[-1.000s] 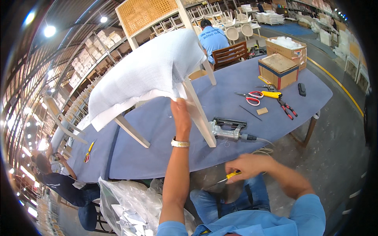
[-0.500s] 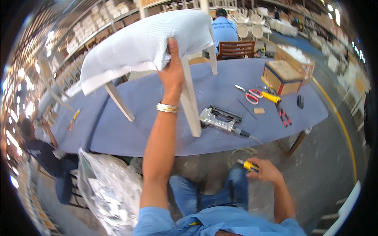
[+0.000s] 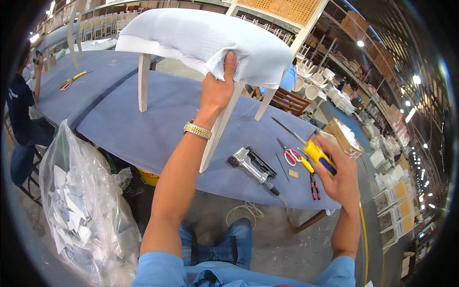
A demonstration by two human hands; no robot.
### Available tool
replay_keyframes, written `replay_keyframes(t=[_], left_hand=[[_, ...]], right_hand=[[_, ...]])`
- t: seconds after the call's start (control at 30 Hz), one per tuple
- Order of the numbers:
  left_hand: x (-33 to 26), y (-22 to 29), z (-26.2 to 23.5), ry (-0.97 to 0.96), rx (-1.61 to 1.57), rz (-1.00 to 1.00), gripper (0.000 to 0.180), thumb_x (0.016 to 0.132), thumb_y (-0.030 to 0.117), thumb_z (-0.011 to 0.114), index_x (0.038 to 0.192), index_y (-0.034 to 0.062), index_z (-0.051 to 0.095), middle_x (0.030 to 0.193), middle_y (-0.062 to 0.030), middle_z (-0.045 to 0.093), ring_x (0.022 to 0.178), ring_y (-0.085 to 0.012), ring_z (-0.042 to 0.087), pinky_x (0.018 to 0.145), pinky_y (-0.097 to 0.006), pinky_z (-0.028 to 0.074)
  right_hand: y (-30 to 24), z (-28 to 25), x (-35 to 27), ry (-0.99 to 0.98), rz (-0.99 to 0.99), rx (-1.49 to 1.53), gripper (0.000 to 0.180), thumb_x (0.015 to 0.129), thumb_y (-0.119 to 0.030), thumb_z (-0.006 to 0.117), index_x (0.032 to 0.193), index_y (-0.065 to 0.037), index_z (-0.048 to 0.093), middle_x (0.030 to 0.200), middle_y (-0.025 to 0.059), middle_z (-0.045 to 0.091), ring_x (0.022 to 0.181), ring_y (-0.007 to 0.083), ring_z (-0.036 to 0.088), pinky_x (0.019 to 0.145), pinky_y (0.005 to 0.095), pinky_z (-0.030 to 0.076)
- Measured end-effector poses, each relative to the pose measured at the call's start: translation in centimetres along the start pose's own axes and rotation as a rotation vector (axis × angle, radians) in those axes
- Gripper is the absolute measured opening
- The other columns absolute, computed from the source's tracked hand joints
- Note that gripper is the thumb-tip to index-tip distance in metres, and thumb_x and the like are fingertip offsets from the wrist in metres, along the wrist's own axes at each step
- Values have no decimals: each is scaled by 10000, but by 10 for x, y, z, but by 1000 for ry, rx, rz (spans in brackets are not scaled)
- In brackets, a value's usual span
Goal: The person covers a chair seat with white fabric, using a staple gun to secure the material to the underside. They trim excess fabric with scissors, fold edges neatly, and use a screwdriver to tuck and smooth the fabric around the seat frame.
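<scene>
A pale wooden chair stands on the covered table (image 3: pixel 124 124), its padded seat (image 3: pixel 191 36) wrapped in light blue fabric. My left hand (image 3: pixel 219 91) grips the fabric at the seat's near corner, thumb on top above a front leg (image 3: pixel 221 129); its other fingers are mostly hidden. White lining shows along the seat's lower edge. Over the table's right part, my right hand (image 3: pixel 342 177) is closed around the yellow and dark blue handle of a screwdriver (image 3: pixel 318 154). Its thin blade points up and left, apart from the chair.
A staple gun (image 3: pixel 256 170) with an air hose lies below the chair. Scissors (image 3: pixel 289 157), cutters with red handles (image 3: pixel 314 187) and an open carton (image 3: pixel 344 136) are at right. A clear bag of scraps (image 3: pixel 81 205) stands at left, near another person (image 3: pixel 21 100).
My right hand has lifted the screwdriver from beside my lap to above the table. The left hand keeps its hold on the seat corner. The view has turned and tilted.
</scene>
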State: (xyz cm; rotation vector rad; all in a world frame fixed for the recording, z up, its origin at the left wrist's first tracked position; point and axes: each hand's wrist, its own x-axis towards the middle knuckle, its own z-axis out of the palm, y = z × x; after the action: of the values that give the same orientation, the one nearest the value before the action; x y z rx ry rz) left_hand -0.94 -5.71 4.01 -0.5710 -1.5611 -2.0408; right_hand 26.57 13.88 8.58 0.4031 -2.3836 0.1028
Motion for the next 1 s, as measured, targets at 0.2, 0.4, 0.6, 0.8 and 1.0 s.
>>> replay_keyframes(t=[0.2, 0.4, 0.6, 0.8, 1.0], left_hand=[[2, 4, 4, 37, -19, -6, 898, 920, 788, 436, 1161, -37, 696, 1011, -299, 706, 1050, -438, 670, 914, -456, 510], [2, -4, 7, 21, -20, -51, 933, 888, 834, 417, 1033, -28, 743, 848, -284, 710, 926, -466, 694, 824, -501, 534], [-1, 6, -5, -124, -43, -195, 826, 930, 731, 521, 1208, -33, 670, 1106, -235, 709, 1099, -316, 662, 934, -391, 503], [4, 1, -3, -111, 30, -244, 826, 918, 753, 514, 1184, -9, 690, 1049, -227, 722, 1046, -318, 683, 888, -388, 519], [1, -3, 3, -10, -68, -139, 869, 865, 817, 495, 1022, 1, 749, 885, -282, 720, 928, -493, 677, 813, -527, 528]], right_hand=[[-52, -10, 87, -19, -242, -361, 379, 870, -149, 734, 1243, -134, 672, 1001, 97, 724, 807, 296, 693, 663, 369, 538], [-75, -11, 117, 43, -422, -757, 391, 841, -182, 753, 1226, -194, 683, 920, 23, 681, 726, 194, 664, 569, 317, 506], [-97, -11, 125, -40, -422, -904, 415, 832, -148, 707, 1244, -181, 668, 904, 14, 657, 711, 175, 628, 542, 312, 495], [-122, -14, 137, -145, -420, -1023, 408, 830, -102, 648, 1236, -138, 657, 884, 27, 645, 704, 182, 644, 527, 324, 501], [-147, -18, 157, -307, -402, -1090, 367, 832, -131, 640, 1197, -90, 650, 867, 51, 640, 689, 217, 687, 524, 358, 511]])
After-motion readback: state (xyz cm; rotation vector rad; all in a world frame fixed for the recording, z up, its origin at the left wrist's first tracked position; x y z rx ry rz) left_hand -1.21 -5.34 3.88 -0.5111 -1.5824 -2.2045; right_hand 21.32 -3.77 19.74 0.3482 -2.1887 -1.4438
